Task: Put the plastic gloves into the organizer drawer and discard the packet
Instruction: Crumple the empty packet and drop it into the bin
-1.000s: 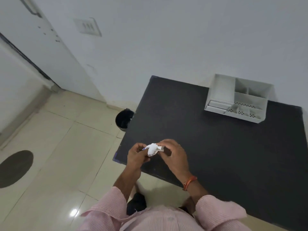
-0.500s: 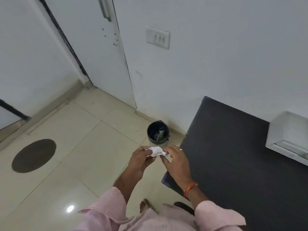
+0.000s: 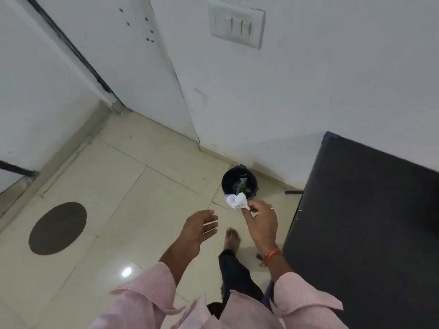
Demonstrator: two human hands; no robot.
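White crumpled packet (image 3: 236, 202) is pinched at the fingertips of the right hand (image 3: 261, 222), sticking out beyond them just in front of a black bin (image 3: 239, 184). Left hand (image 3: 198, 230) is spread open, empty.

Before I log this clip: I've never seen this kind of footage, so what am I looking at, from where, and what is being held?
No machine here: a person wears one wide-angle camera on the head, looking down at their own two hands. The right hand pinches a crumpled white packet by one end, just in front of a small black bin on the tiled floor; the bin already has some rubbish inside. The left hand is open and holds nothing. A dark table stands at the right, against the wall. A bare foot shows below the hands. The organizer drawer is not in view.
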